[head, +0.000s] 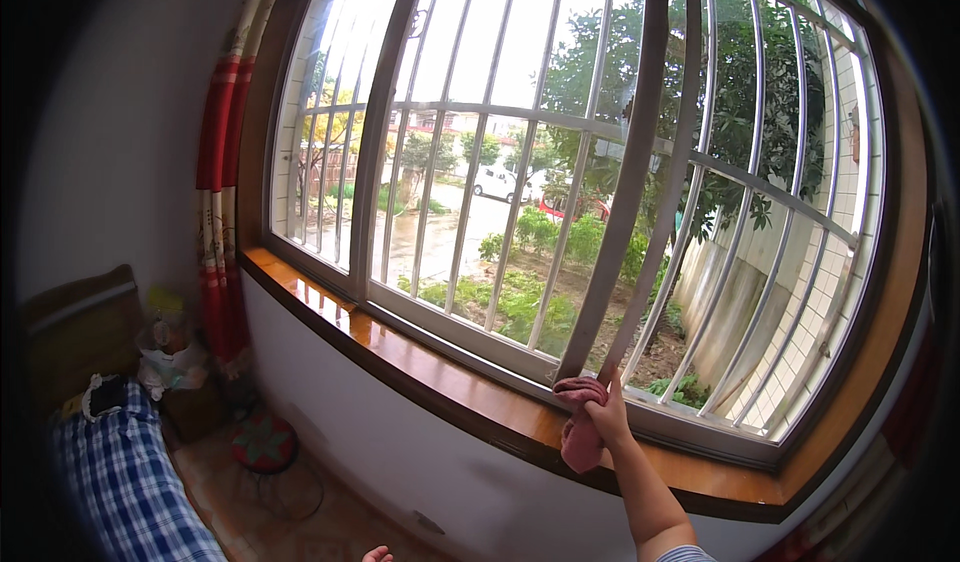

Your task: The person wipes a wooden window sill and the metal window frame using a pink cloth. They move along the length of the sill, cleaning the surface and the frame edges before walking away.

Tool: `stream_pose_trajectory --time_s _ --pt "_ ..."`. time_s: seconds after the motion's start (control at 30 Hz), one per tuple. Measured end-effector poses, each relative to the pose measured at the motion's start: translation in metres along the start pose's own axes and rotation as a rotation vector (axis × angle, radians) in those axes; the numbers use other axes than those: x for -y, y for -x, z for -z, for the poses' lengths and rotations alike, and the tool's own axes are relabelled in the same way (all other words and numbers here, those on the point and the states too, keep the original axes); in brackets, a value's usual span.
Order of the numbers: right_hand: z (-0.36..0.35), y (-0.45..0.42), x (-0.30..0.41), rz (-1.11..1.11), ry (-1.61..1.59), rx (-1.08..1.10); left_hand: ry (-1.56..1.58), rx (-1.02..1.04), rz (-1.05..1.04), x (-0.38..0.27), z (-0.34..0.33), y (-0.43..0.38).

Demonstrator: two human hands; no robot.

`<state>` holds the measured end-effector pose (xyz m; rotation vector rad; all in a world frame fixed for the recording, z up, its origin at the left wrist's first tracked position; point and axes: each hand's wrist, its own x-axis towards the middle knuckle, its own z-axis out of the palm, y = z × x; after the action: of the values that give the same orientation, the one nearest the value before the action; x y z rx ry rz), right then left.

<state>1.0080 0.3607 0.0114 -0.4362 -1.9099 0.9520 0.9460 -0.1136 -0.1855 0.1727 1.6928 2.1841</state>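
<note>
My right hand (611,416) grips a dusty-pink cloth (583,442) at the foot of the sliding window's upright frame (611,292). Part of the cloth is bunched against the frame, and the rest hangs over the wooden windowsill (450,374). The fingers reach up beside the frame post. Only some fingertips of my left hand (377,554) show at the bottom edge, low and away from the window; the rest is out of view. Glass panes and metal security bars (577,187) stand behind the cloth.
Red and cream curtains (223,127) hang left of the window. At lower left are a bed with a blue checked cover (124,472), a round stool (264,442) and a bedside cabinet (191,412) bearing plastic bags (172,363). Outside are plants, a white vehicle and a wall.
</note>
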Motion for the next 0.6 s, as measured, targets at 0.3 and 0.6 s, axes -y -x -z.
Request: stream_pose_trajectory --time_s 0.3,0.6 --pt "-0.050 -0.010 0.041 0.017 0.189 0.020 0.077 -0.058 0.027 -0.002 0.012 0.014" --pt "-0.058 -0.026 0.013 0.099 0.188 0.074 0.055 -0.080 0.036 -0.014 0.011 0.028"
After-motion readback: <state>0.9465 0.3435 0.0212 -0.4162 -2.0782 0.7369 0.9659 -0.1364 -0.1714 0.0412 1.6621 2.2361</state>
